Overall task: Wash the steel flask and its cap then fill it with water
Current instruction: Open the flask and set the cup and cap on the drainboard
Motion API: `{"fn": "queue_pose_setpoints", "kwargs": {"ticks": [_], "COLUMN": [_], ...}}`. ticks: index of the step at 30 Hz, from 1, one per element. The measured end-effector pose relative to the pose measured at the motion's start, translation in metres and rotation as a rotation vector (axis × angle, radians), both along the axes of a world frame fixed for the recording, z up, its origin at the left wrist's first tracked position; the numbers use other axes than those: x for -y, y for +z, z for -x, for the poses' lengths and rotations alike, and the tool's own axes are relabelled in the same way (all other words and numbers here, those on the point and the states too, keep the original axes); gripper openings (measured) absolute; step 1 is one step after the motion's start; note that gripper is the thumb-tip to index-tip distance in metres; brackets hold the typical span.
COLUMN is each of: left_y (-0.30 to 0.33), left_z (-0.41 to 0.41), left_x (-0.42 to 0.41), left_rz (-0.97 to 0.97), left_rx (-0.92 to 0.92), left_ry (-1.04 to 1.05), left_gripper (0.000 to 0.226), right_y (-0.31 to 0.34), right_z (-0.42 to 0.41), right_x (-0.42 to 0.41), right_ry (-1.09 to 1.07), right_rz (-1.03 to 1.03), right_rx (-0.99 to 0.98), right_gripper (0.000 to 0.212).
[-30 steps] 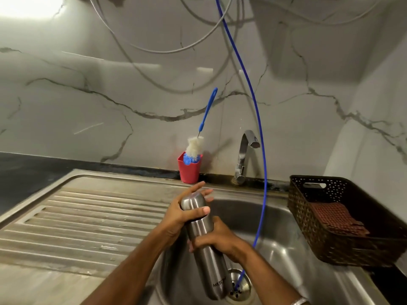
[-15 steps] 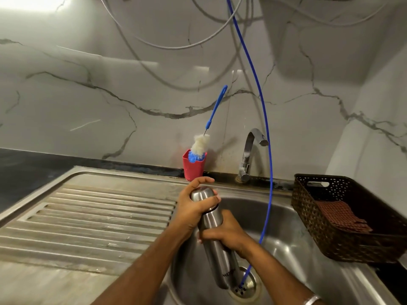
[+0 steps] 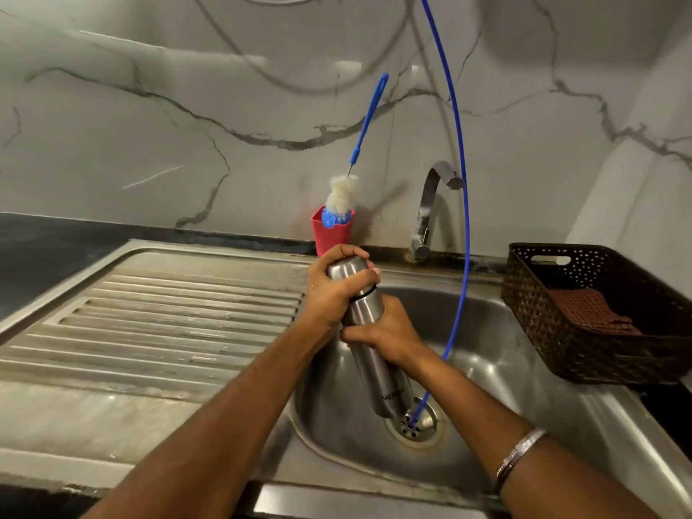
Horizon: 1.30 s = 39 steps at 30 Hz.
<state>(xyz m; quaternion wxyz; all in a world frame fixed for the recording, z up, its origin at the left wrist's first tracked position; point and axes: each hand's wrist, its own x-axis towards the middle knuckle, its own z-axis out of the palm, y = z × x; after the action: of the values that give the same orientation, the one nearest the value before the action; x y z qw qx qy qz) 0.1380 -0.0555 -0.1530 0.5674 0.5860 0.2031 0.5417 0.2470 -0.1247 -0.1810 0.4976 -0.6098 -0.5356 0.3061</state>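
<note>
A tall steel flask (image 3: 378, 372) hangs tilted over the sink basin (image 3: 498, 372), its base near the drain (image 3: 413, 425). Its steel cap (image 3: 346, 269) sits on top of the neck. My left hand (image 3: 329, 294) grips the cap, fingers curled round it. My right hand (image 3: 385, 333) grips the flask's upper body just below. A steel tap (image 3: 430, 207) stands behind the basin with no water running from it.
A red cup (image 3: 331, 232) with a blue-handled bottle brush (image 3: 365, 125) stands at the wall. A thin blue tube (image 3: 464, 219) hangs down into the drain. The ribbed draining board (image 3: 149, 324) lies left; a dark woven basket (image 3: 599, 320) with a cloth sits right.
My left hand has gone from loosely touching the cap to a full grip round it. The flask sits a little more upright, and the camera has moved closer.
</note>
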Motion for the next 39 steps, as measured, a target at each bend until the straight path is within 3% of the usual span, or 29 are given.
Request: {"fn": "queue_pose_setpoints", "kwargs": {"ticks": [3, 7, 14, 20, 23, 25, 28, 31, 34, 39], "left_y": [0.002, 0.000, -0.008, -0.014, -0.014, -0.019, -0.023, -0.020, -0.019, -0.009], "left_z": [0.001, -0.008, 0.016, 0.024, 0.023, 0.023, 0.023, 0.023, 0.027, 0.043], "left_x": [0.004, 0.016, -0.003, -0.001, -0.001, -0.003, -0.004, -0.001, 0.000, -0.005], "left_rz": [-0.007, 0.109, 0.073, -0.050, -0.060, -0.063, -0.034, -0.037, 0.018, -0.141], "left_rx": [-0.009, -0.014, -0.176, -0.312, -0.381, -0.391, -0.479, -0.606, -0.585, -0.484], "left_ry": [0.031, 0.321, -0.219, -0.175, -0.160, -0.159, -0.053, 0.068, -0.059, -0.266], "left_gripper": [0.032, 0.035, 0.064, 0.066, 0.069, 0.060, 0.051, 0.056, 0.060, 0.044], "right_y": [-0.002, -0.001, -0.011, -0.014, -0.018, -0.022, -0.020, -0.020, -0.026, -0.024], "right_z": [0.011, 0.020, -0.015, -0.021, -0.021, -0.022, -0.020, -0.018, -0.024, -0.031], "right_x": [0.002, 0.001, 0.007, 0.015, 0.017, 0.017, 0.017, 0.017, 0.017, 0.022], "right_ry": [-0.057, -0.370, -0.352, -0.352, -0.298, -0.265, -0.194, -0.152, -0.158, -0.181], "right_rz": [-0.026, -0.063, 0.060, 0.077, 0.068, 0.057, 0.081, 0.131, 0.131, 0.161], "right_rx": [0.046, 0.511, 0.286, 0.355, 0.378, 0.408, 0.502, 0.559, 0.406, 0.306], "right_gripper": [0.053, 0.066, 0.078, 0.089, 0.082, 0.074, 0.073, 0.073, 0.070, 0.075]}}
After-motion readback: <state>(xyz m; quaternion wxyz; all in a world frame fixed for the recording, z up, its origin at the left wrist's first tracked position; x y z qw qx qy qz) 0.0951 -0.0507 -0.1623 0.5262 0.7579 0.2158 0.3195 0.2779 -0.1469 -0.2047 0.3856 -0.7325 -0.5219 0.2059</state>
